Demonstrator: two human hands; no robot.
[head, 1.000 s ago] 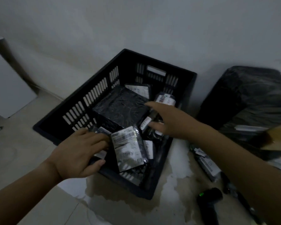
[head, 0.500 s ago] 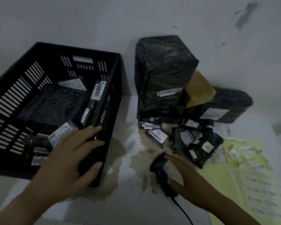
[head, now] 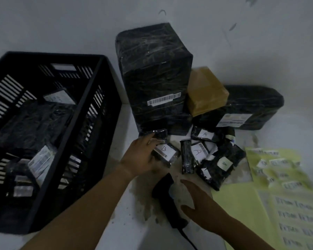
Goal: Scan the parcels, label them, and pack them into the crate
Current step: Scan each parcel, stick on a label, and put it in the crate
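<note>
Head | stained white surface (head: 129,221) | scuffed white wall (head: 61,24) | black crate (head: 43,59)

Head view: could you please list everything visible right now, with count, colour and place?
crate: one, black, slotted, left.
packed parcels: several, black with white labels, inside the crate.
tall parcel: one, black wrap, barcode strip, against the wall.
brown box: one, tan, right of the tall parcel.
long parcel: one, black, white label, back right.
small parcels: about six, black, labels marked A or B, in front of the big ones.
scanner: one, black, corded, lying near the small parcels.
label sheets: yellow, count unclear, far right.
left hand: touching the B-marked parcel.
right hand: open beside the scanner.
</note>
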